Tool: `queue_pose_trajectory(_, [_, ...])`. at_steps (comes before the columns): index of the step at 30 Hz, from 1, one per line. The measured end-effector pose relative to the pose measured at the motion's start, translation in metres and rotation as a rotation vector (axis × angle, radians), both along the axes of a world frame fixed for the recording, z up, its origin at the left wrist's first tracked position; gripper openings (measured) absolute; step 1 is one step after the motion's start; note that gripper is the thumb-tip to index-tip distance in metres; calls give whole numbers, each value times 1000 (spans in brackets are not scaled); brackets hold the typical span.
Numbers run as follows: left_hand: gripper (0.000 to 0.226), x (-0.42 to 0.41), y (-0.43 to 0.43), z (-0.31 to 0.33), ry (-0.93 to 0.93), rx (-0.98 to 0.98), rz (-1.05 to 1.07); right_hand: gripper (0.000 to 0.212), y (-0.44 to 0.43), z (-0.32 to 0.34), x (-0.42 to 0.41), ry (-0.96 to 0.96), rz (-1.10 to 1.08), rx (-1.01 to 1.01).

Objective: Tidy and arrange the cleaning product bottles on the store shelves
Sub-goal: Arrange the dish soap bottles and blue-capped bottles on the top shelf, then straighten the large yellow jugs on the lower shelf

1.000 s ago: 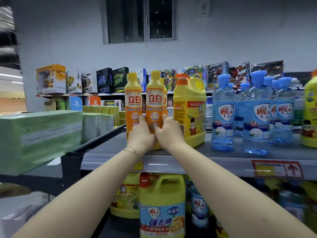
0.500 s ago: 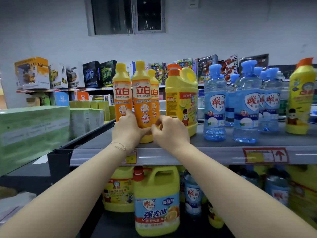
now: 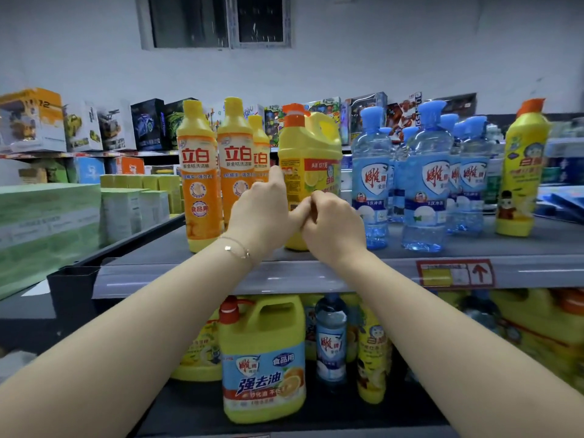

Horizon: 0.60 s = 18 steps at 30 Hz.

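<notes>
Yellow plastic jug (image 3: 311, 159) with orange cap stands on the grey shelf (image 3: 474, 248) between orange squeeze bottles (image 3: 197, 184) and clear blue-capped bottles (image 3: 425, 184) — left hand (image 3: 262, 216) lays a straight forefinger against its side, right hand (image 3: 335, 227) curled at its front — grip unclear

High above the left hand (image 3: 259, 213), a dark two-pane window (image 3: 218, 22) sits in the pale grey wall (image 3: 410, 52). Farther back and left of that hand, a shelf (image 3: 88, 154) holds boxed toys (image 3: 31, 121).
</notes>
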<state>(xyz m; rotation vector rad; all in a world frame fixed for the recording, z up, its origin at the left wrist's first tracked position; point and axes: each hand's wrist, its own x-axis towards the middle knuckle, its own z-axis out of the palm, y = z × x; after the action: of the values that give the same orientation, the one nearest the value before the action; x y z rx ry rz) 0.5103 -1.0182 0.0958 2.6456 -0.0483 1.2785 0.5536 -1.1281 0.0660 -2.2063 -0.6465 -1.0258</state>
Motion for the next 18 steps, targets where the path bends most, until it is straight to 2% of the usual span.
queue_pose_trajectory(6, [95,19,-19,6,296,-285,-2,17,-34,-1,6,19,-46,-161])
queue_pose_trajectory(10, [108,34,-27,7,269,-551,-139,22,-50,2,6,-11,-73,-299])
queue_pose_trajectory(13, [106,45,-35,1,171,-744,-165,21,-58,6,3,-37,-75,-381])
queue_pose_trajectory(18, [71,53,-44,-9,-10,-935,-212,20,-71,9,1,-57,-55,-369])
